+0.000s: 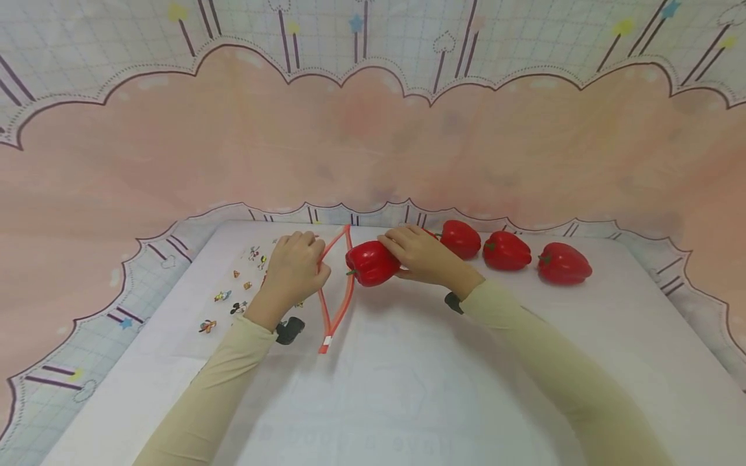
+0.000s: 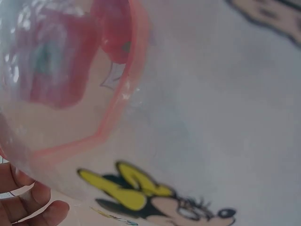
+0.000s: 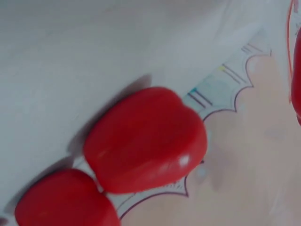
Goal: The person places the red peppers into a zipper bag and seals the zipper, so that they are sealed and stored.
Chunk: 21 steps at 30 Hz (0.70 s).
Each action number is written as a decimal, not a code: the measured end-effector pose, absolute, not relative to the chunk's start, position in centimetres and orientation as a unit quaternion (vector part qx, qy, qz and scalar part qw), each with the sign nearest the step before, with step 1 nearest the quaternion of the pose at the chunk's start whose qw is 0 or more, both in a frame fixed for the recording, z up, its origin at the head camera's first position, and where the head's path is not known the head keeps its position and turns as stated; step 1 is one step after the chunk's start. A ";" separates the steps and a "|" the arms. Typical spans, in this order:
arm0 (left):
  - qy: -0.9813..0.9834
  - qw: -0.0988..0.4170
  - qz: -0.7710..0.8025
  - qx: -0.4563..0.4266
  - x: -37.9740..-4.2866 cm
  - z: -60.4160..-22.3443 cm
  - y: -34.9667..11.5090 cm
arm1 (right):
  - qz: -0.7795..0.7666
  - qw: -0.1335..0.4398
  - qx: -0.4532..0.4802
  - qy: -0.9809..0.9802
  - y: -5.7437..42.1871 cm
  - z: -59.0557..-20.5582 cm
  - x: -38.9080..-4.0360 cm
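Observation:
A clear plastic zip bag with cartoon prints has its orange-red mouth rim (image 1: 324, 312) spread wide. My left hand (image 1: 293, 268) grips the rim's left side. Just right of the mouth, my right hand (image 1: 422, 255) holds a red bell pepper (image 1: 373, 264) with its green stem toward the bag. The pepper overlaps the rim's right side in the head view. Through the film, the left wrist view gives a blurred red pepper (image 2: 61, 61), with left fingers (image 2: 35, 205) at the bag's edge. Only a sliver of the held pepper (image 3: 297, 80) enters the right wrist view.
Several more red bell peppers lie in a row at the back right, including a middle one (image 1: 507, 251) and the rightmost (image 1: 564, 263); one is partly behind my right hand. A patterned cloth (image 1: 361, 149) hangs behind the white table (image 1: 396, 388).

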<state>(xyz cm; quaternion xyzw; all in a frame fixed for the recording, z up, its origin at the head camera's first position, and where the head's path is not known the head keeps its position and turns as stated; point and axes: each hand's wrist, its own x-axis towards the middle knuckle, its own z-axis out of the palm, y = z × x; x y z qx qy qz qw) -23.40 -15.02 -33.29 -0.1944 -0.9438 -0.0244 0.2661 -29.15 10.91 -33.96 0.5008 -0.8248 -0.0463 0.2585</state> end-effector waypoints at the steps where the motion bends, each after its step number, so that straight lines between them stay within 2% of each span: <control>1: -0.944 0.265 -0.025 -0.194 -23.4 -33.3 -15.0 | -0.047 0.253 0.503 -0.825 10.6 -34.0 -29.2; 21: -0.938 0.279 -0.036 -0.203 -22.8 -33.0 -14.8 | -0.080 0.233 0.523 -0.816 6.5 -34.5 -29.7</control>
